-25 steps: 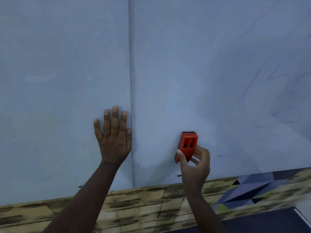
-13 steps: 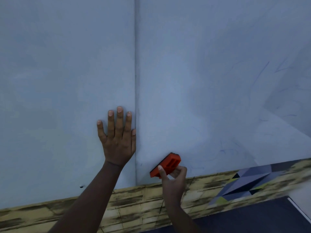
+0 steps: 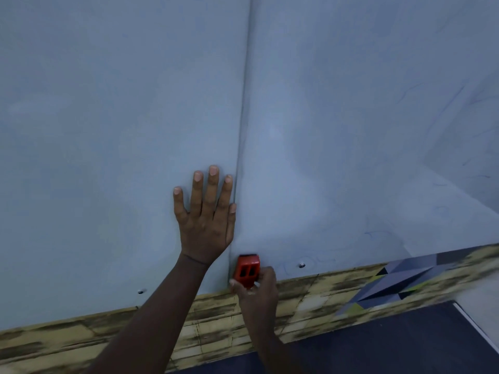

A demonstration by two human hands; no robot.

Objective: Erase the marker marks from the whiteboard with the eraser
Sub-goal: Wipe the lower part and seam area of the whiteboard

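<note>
Two bare forearms in view, no sleeves, no watch, rings or bands. Left hand [image 3: 205, 225] — short, pale, unpainted nails visible on all five fingers. Right hand [image 3: 258, 288] seen from the back — knuckles and wrist bare, its nails not visible.

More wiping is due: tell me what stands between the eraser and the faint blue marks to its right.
Nothing visible. The right hand holds the eraser on the whiteboard; bare board runs right to the blue marks, with a screw head lower down.
</note>
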